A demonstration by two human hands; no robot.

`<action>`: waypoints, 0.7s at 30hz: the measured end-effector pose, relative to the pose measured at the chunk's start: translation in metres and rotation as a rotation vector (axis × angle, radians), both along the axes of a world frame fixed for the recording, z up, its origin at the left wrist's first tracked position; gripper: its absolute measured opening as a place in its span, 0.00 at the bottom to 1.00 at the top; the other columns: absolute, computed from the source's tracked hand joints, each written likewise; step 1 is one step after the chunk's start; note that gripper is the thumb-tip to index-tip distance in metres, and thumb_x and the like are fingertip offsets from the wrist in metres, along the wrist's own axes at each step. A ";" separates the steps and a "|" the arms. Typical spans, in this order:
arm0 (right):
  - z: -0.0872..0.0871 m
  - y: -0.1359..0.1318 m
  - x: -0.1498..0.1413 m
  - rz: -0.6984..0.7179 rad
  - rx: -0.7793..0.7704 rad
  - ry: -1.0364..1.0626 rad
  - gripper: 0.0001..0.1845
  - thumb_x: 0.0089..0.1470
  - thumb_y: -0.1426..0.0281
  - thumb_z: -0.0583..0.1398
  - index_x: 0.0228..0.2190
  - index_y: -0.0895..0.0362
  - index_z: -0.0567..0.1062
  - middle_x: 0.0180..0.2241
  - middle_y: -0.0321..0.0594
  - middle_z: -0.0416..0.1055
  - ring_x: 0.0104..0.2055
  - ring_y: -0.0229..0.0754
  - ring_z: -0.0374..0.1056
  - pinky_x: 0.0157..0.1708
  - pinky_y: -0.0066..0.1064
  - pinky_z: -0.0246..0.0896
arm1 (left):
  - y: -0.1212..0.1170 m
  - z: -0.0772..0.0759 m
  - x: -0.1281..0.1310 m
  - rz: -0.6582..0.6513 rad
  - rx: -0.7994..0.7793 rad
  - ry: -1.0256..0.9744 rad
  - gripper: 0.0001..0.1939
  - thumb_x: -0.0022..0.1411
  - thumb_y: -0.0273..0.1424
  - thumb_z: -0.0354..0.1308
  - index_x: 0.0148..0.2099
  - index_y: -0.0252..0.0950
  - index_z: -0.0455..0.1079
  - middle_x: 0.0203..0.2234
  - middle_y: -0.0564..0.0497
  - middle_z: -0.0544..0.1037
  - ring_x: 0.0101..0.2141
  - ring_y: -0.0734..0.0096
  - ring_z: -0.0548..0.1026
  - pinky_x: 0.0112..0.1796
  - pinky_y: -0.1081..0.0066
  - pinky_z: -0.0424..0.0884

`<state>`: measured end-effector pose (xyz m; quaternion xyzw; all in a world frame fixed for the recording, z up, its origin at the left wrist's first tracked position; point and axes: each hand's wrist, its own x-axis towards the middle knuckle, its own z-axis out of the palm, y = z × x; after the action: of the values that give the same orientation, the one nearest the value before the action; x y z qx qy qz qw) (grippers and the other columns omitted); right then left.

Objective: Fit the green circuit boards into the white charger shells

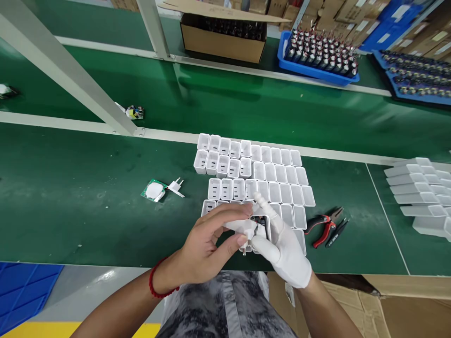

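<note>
Bare, with a red cord round the wrist, my left hand (206, 246) pinches a white two-pin plug piece (244, 227) between thumb and fingers, its metal pins pointing toward me. My right hand (291, 251), in a white glove, grips a white plastic housing (269, 227) with dark electronic parts inside. The plug piece is right at the housing's open end; whether they touch I cannot tell. Beyond both hands stand rows of open white housings (238, 185), several with small slots in their bottoms. My hands hide part of the nearest rows.
To the left lies a circuit board (154, 191) beside another white plug (175, 187). Red-handled pliers (327, 227) and black tweezers (337, 233) lie at right, before stacked white housings (416, 188). The shelf holds a cardboard box (221, 47) and a blue tray (317, 76) of parts.
</note>
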<state>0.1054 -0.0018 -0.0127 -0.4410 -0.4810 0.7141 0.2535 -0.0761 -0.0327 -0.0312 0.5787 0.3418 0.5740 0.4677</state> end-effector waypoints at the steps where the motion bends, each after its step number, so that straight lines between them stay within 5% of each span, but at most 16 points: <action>1: 0.001 0.000 -0.002 -0.014 -0.019 0.011 0.56 0.50 0.47 0.67 0.71 0.49 0.49 0.32 0.36 0.72 0.35 0.43 0.70 0.42 0.37 0.71 | 0.000 0.000 0.000 0.001 0.006 -0.001 0.21 0.67 0.22 0.58 0.60 0.41 0.70 0.53 0.42 0.76 0.58 0.58 0.74 0.58 0.61 0.75; 7: -0.005 -0.001 -0.006 -0.035 -0.036 0.010 0.53 0.50 0.49 0.67 0.70 0.49 0.53 0.31 0.36 0.73 0.31 0.42 0.69 0.37 0.37 0.72 | -0.002 0.001 0.002 0.064 -0.016 -0.006 0.20 0.66 0.21 0.59 0.58 0.41 0.71 0.52 0.44 0.78 0.58 0.61 0.75 0.58 0.65 0.75; 12: -0.011 -0.001 -0.007 -0.088 0.039 -0.072 0.49 0.52 0.49 0.67 0.68 0.49 0.57 0.29 0.35 0.73 0.33 0.45 0.70 0.39 0.38 0.72 | -0.003 0.000 0.006 0.142 -0.074 -0.048 0.17 0.67 0.22 0.58 0.55 0.41 0.73 0.49 0.44 0.78 0.54 0.60 0.78 0.47 0.71 0.81; 17: -0.015 0.000 -0.011 -0.325 0.220 -0.158 0.32 0.55 0.53 0.65 0.59 0.47 0.73 0.45 0.39 0.77 0.46 0.47 0.72 0.48 0.38 0.71 | -0.002 -0.002 0.013 0.219 -0.049 -0.040 0.16 0.66 0.22 0.60 0.53 0.42 0.74 0.42 0.46 0.78 0.55 0.56 0.77 0.49 0.65 0.81; 21: -0.020 0.001 -0.011 -0.363 0.243 -0.161 0.27 0.56 0.53 0.64 0.55 0.47 0.77 0.33 0.34 0.78 0.30 0.39 0.69 0.34 0.32 0.71 | 0.000 -0.004 0.019 0.258 -0.011 -0.012 0.13 0.65 0.24 0.60 0.51 0.40 0.74 0.38 0.47 0.78 0.54 0.56 0.78 0.51 0.62 0.79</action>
<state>0.0940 -0.0010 -0.0324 -0.5421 -0.4949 0.5562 0.3897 -0.0567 -0.0331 -0.0351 0.5240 0.4139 0.6307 0.3953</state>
